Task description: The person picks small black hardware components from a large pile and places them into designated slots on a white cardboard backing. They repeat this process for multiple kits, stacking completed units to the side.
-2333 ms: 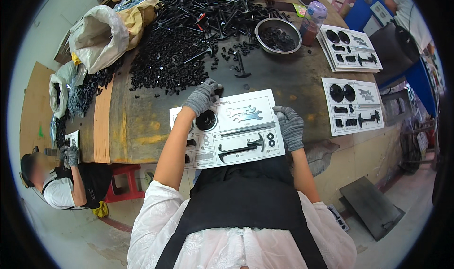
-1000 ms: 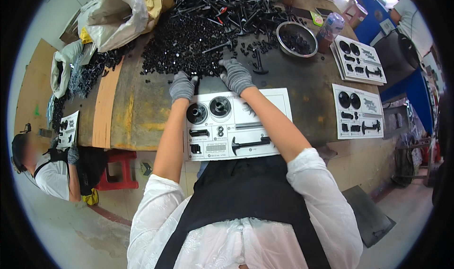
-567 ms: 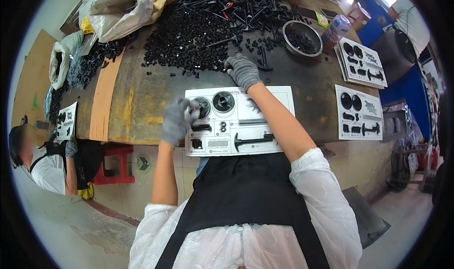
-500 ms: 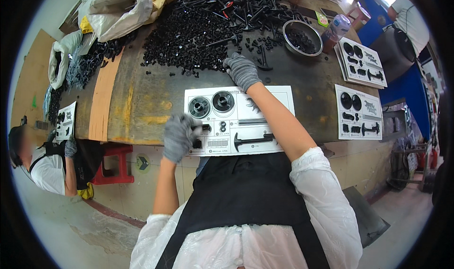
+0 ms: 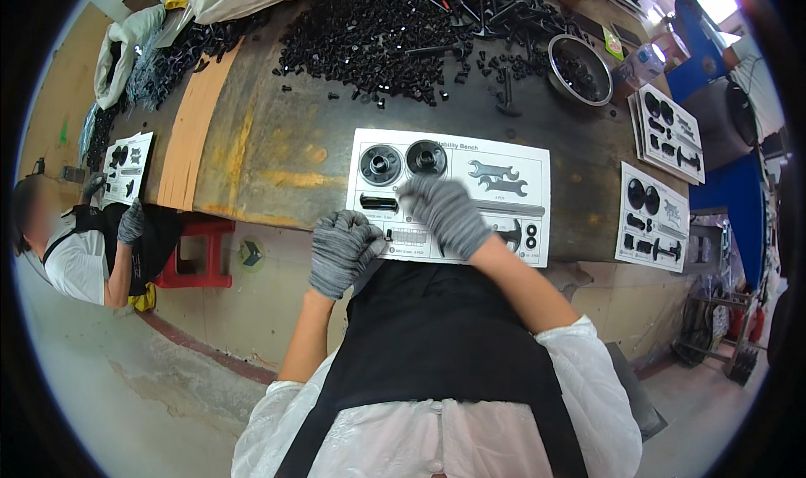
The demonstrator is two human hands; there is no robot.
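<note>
A white parts card (image 5: 450,146) lies near the table's front edge. Two black round knobs or discs (image 5: 380,165) sit at its upper left, above a black cylindrical part (image 5: 379,202). Grey wrenches (image 5: 497,176) show at its upper right. At the card's lower left is my left hand (image 5: 342,253) in a grey knit glove, fingers curled closed; a small black piece (image 5: 388,236) shows by its fingertips. My gloved right hand (image 5: 447,216), smeared by motion, hovers over the card's middle and partly hides a black T-shaped part (image 5: 509,236). Two black rings (image 5: 531,236) are beside that part.
Beyond the card spreads a heap of small black fasteners (image 5: 361,49), with T-shaped parts (image 5: 506,91) nearby. A metal bowl (image 5: 579,100) of black pieces and a bottle (image 5: 645,65) stand right. More cards (image 5: 653,247) lie at right. A seated co-worker (image 5: 84,251) holds another card at left.
My right hand has drawn back from the fastener heap to above the card. My left hand has shifted to the card's lower left corner, and its fingers have curled. The view has shifted slightly.
</note>
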